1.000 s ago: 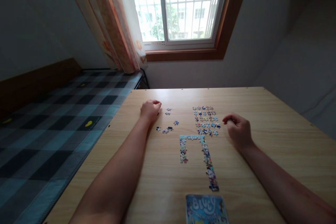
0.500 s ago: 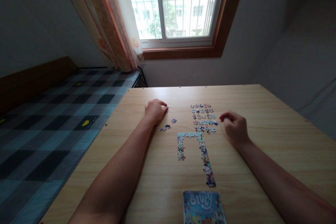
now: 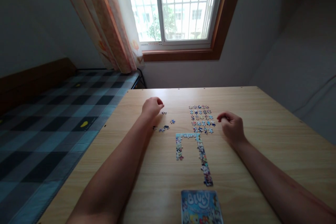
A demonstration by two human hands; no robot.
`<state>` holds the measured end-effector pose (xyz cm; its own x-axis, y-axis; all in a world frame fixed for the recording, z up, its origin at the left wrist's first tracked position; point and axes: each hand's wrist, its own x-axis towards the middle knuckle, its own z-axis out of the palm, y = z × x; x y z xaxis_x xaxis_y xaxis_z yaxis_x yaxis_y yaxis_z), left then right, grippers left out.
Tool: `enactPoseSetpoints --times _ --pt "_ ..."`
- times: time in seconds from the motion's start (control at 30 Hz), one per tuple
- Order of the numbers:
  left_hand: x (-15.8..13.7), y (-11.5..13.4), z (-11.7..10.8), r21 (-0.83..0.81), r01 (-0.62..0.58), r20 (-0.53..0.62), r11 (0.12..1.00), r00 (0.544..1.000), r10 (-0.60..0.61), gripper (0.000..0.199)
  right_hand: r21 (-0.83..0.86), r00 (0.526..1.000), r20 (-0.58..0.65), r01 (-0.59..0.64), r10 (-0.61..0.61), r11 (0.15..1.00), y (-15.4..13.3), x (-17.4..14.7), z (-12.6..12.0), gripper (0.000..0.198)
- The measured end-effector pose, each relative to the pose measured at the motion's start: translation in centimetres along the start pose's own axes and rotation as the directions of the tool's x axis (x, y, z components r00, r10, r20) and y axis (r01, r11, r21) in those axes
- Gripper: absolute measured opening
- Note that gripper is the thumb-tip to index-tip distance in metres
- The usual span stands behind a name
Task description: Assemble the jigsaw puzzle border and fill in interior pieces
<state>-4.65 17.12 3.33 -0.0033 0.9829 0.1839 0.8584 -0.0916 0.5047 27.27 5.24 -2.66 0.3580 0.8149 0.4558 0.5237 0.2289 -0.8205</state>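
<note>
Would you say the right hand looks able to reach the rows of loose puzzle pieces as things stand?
Probably yes: the right hand is just beside the rows of pieces, with only tabletop showing between them.

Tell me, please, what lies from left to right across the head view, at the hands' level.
Checked mattress, left hand, separate blue puzzle piece, rows of loose puzzle pieces, right hand.

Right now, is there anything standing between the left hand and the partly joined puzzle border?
Yes, but only low things: loose puzzle pieces, including a bluish piece and a dark piece, lie on the table between the left hand and the puzzle border. Nothing upright is visible there.
</note>
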Motion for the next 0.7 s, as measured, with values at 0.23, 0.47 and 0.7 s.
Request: enactPoseSetpoints --times 0.23,0.47,0.7 --pt "-4.5 4.9 -4.3 -0.566 -0.023 0.02 0.824 0.999 0.042 0.017 0.05 0.998 -0.046 -0.043 0.045 0.998 0.5 0.6 0.0 0.02" --pt "-14.4 3.0 -2.9 -0.588 0.433 0.525 0.683 0.847 -0.084 0.01 0.068 0.996 -0.066 -0.053 0.058 0.996 0.7 0.9 0.0 0.02" --pt "-16.8 1.0 -1.4 -0.642 0.483 0.523 0.595 0.844 -0.119 0.007 0.049 0.996 -0.068 -0.05 0.053 0.998 1.0 0.9 -0.2 0.02"
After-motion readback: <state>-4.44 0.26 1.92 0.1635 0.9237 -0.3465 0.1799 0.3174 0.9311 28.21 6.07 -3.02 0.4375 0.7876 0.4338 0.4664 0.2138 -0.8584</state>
